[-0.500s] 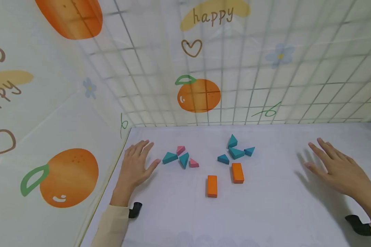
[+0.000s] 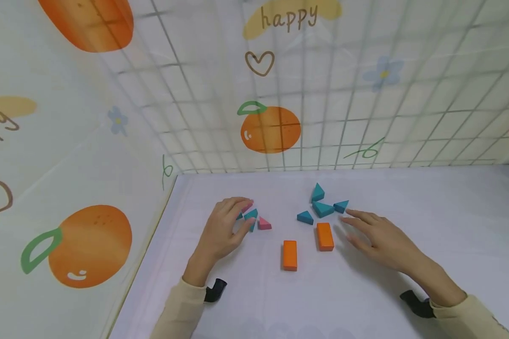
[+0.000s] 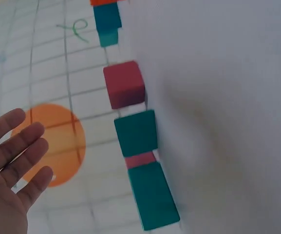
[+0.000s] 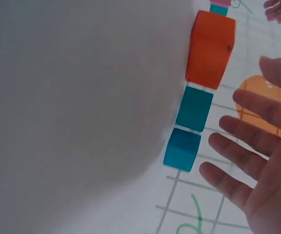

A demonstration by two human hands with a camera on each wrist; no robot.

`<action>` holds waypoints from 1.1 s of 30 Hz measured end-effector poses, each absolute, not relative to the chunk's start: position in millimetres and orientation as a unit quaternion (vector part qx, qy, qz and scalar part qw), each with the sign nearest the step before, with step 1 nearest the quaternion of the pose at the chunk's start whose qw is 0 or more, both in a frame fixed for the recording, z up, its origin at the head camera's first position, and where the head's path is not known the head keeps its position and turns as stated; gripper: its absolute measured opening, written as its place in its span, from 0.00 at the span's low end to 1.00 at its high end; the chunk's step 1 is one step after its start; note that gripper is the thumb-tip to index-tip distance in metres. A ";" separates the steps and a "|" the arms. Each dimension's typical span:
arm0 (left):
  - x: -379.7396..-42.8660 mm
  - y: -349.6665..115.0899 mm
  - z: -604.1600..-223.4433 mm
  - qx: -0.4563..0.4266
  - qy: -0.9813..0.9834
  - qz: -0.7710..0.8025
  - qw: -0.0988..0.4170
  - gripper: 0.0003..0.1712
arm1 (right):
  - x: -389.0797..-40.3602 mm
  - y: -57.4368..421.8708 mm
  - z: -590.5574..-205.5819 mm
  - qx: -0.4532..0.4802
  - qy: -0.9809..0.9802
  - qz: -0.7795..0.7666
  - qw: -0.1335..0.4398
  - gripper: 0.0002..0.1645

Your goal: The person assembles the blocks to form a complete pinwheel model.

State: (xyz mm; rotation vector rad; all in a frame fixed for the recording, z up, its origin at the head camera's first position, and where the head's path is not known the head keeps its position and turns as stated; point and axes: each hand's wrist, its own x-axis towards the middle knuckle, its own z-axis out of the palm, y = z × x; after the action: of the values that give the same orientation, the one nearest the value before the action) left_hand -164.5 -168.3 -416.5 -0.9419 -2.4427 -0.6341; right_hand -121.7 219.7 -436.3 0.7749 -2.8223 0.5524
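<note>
My left hand (image 2: 222, 229) hovers over the left group of blocks, fingers spread and holding nothing. Under and beside it lie a teal triangular block (image 2: 251, 215), a pink triangular block (image 2: 264, 223) and, partly hidden by the fingers, another pink block (image 2: 247, 206). The left wrist view shows the long side of a teal block (image 3: 153, 196) below the hand. To the right, my right hand (image 2: 383, 240) is held above the table with loose, parted fingers. Its fingertips are close to a small blue triangular block (image 2: 341, 206) and an orange rectangular block (image 2: 324, 237).
Another orange block (image 2: 290, 255) lies nearer the front. A larger teal triangle (image 2: 323, 209), an upright-looking teal one (image 2: 317, 192) and a blue one (image 2: 305, 217) sit at centre right. Behind the white table (image 2: 254, 301) hangs a printed curtain (image 2: 212, 117).
Both hands have moved inward: the left rightward over the left group of blocks, the right leftward to beside the right group. The blocks have stayed in place; the head view has shifted slightly.
</note>
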 end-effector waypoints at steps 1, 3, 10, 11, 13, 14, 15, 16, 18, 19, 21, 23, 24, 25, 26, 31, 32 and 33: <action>-163.0 -165.3 -417.7 -0.345 -0.885 -0.224 0.218 0.24 | -122.4 212.8 -436.2 0.265 -0.942 0.188 0.078 0.26; -160.0 -160.0 -420.5 -0.352 -0.888 -0.213 0.206 0.23 | -124.2 201.3 -436.6 0.278 -0.938 0.192 0.078 0.26; -148.8 -143.3 -430.8 -0.400 -0.883 -0.176 0.171 0.14 | -125.1 184.7 -435.7 0.299 -0.929 0.203 0.079 0.26; -147.1 -141.0 -432.1 -0.408 -0.882 -0.176 0.159 0.14 | -125.3 183.8 -435.7 0.302 -0.928 0.203 0.077 0.26; -144.1 -137.1 -435.3 -0.417 -0.883 -0.168 0.135 0.14 | -126.1 182.5 -435.8 0.307 -0.927 0.203 0.071 0.26; -142.7 -135.2 -436.2 -0.421 -0.884 -0.166 0.122 0.14 | -126.7 182.1 -436.2 0.310 -0.926 0.203 0.068 0.25; -141.4 -133.4 -436.9 -0.423 -0.885 -0.162 0.107 0.14 | -127.2 181.8 -436.7 0.311 -0.927 0.202 0.064 0.25; -140.5 -131.5 -437.6 -0.424 -0.886 -0.160 0.092 0.15 | -127.5 181.7 -437.1 0.312 -0.927 0.201 0.061 0.24; -138.9 -128.2 -438.9 -0.428 -0.889 -0.151 0.062 0.16 | -128.0 181.8 -438.2 0.315 -0.927 0.198 0.056 0.23; -137.5 -126.4 -438.6 -0.429 -0.889 -0.149 0.048 0.17 | -127.7 181.8 -438.7 0.317 -0.926 0.197 0.053 0.22; -134.7 -123.4 -438.3 -0.431 -0.890 -0.146 0.024 0.19 | -127.1 181.8 -439.5 0.322 -0.925 0.195 0.049 0.22; -132.6 -120.8 -438.0 -0.432 -0.891 -0.139 0.008 0.21 | -126.8 181.9 -440.0 0.329 -0.923 0.194 0.048 0.22; -131.9 -119.8 -437.8 -0.431 -0.892 -0.136 0.001 0.22 | -126.7 181.9 -439.9 0.334 -0.921 0.193 0.049 0.23; -131.2 -119.1 -437.3 -0.431 -0.892 -0.135 -0.003 0.23 | -126.6 181.9 -439.9 0.338 -0.919 0.194 0.051 0.24; -130.9 -118.8 -437.4 -0.431 -0.892 -0.135 -0.006 0.24 | -126.8 181.9 -440.3 0.343 -0.918 0.194 0.054 0.24; -133.1 -119.8 -438.1 -0.428 -0.895 -0.128 -0.007 0.23 | -128.5 182.1 -443.2 0.360 -0.909 0.200 0.072 0.25; -134.0 -120.3 -438.6 -0.426 -0.896 -0.128 -0.009 0.23 | -128.7 182.2 -443.9 0.360 -0.908 0.201 0.075 0.25; -134.8 -120.9 -438.9 -0.422 -0.897 -0.129 -0.014 0.23 | -128.8 182.2 -444.4 0.361 -0.907 0.202 0.077 0.26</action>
State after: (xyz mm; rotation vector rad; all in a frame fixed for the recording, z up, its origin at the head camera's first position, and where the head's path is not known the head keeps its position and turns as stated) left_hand -134.8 -120.9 -438.9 -1.3370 -2.8438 -0.4073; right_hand -128.8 182.2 -444.4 1.0813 -2.7172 0.6057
